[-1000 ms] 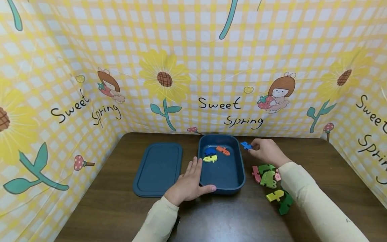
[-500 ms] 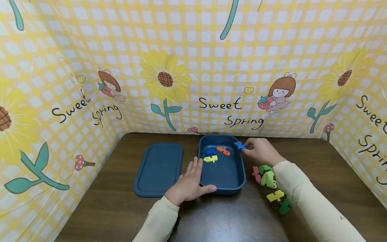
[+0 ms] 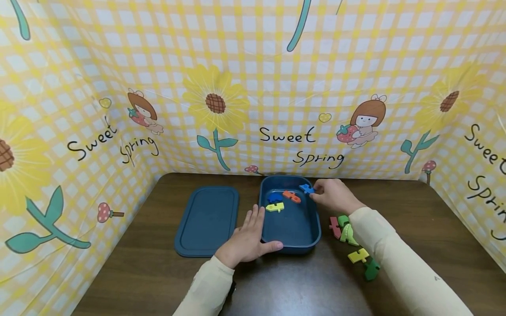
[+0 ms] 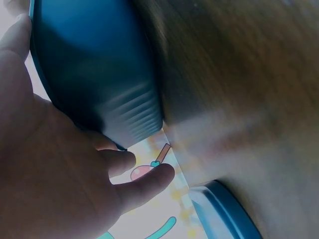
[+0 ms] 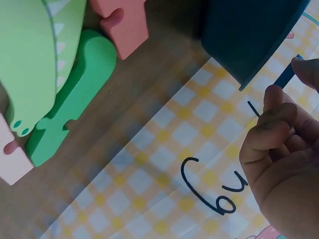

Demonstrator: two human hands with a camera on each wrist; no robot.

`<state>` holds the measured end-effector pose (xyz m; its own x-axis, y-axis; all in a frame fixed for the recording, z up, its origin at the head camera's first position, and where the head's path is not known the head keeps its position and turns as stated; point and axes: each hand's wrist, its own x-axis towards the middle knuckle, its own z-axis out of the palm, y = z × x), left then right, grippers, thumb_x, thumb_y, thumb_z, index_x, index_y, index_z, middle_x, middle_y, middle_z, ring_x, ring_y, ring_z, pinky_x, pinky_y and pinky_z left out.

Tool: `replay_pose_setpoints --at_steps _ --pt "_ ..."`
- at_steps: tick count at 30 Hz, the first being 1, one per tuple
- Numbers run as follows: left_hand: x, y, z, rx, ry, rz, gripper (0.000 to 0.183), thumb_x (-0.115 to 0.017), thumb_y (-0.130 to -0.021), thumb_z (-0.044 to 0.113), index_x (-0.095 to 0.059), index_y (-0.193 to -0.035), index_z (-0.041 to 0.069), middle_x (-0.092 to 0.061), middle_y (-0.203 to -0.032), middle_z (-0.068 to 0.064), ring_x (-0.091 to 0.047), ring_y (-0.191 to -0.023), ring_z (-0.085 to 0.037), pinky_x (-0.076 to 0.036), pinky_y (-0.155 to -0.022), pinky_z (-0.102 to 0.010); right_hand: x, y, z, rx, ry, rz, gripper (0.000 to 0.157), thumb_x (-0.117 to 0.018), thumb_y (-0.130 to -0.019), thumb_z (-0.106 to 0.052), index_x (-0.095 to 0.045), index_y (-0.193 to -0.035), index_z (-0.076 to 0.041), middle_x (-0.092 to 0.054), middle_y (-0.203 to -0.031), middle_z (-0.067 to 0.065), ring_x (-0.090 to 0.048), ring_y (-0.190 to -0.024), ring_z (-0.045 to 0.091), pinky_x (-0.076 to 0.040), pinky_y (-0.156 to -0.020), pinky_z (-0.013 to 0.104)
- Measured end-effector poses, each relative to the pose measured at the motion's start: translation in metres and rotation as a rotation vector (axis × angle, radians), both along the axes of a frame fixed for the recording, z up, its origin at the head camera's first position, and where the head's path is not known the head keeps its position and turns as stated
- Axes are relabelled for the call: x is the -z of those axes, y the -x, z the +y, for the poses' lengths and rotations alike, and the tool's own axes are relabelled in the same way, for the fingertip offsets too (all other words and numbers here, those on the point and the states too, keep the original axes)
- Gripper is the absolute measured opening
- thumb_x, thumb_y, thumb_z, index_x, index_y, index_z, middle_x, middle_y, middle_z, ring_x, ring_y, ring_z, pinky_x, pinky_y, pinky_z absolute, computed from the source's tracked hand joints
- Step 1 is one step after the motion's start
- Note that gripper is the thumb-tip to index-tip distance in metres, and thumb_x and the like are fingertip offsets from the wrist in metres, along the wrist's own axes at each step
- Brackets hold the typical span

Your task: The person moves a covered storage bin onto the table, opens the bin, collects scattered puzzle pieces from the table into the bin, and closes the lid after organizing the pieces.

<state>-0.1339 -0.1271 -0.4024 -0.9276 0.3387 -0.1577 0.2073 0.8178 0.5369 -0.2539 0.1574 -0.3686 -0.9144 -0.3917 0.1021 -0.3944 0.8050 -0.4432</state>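
My left hand (image 3: 246,242) lies against the near left side of a dark blue box (image 3: 298,249), its fingers straight along the rim and its thumb across the near edge. Above the far right part of the box, my right hand (image 3: 337,195) pinches a blue jigsaw-like piece (image 3: 306,188) between thumb and fingertips. Inside the box lie a dark blue piece (image 3: 274,198), an orange piece (image 3: 291,196) and a yellow piece (image 3: 275,207). In the right wrist view, only a thin edge of the held blue piece (image 5: 285,76) shows between the fingers.
A matching dark blue lid (image 3: 207,221) lies left of the box. Right of it are a pink piece (image 3: 334,227), a light green crocodile-like piece (image 3: 348,235), a yellow piece (image 3: 358,255) and a green piece (image 3: 372,269). Checked cloth (image 3: 253,87) surrounds the table.
My right hand has moved left with the blue piece, from outside the box's right rim to over its far right part. The left hand stays in place.
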Motion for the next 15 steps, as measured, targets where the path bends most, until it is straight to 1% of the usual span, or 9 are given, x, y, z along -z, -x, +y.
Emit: replay_pose_setpoints --at_steps 12,15 --pt "-0.001 0.000 0.000 -0.002 0.006 -0.016 0.109 -0.060 -0.092 0.066 -0.001 -0.163 0.009 0.007 -0.168 -0.013 0.002 -0.153 -0.032 -0.018 -0.113 -0.066 -0.002 0.003 -0.015 -0.012 -0.023 -0.001 0.030 -0.072 -0.095 -0.026 -0.072 -0.110 -0.001 -0.071 -0.098 0.010 -0.064 -0.085 0.023 -0.055 -0.079 0.044" --pt "-0.001 0.000 0.000 0.003 0.000 -0.018 0.109 -0.060 -0.092 0.066 -0.001 -0.163 0.007 0.006 -0.168 -0.015 0.001 -0.153 -0.033 -0.020 -0.112 -0.066 -0.001 0.003 -0.018 -0.004 -0.023 -0.012 0.030 -0.072 -0.095 -0.026 -0.072 -0.111 -0.001 -0.069 -0.096 0.010 -0.062 -0.082 0.022 -0.054 -0.076 0.042"
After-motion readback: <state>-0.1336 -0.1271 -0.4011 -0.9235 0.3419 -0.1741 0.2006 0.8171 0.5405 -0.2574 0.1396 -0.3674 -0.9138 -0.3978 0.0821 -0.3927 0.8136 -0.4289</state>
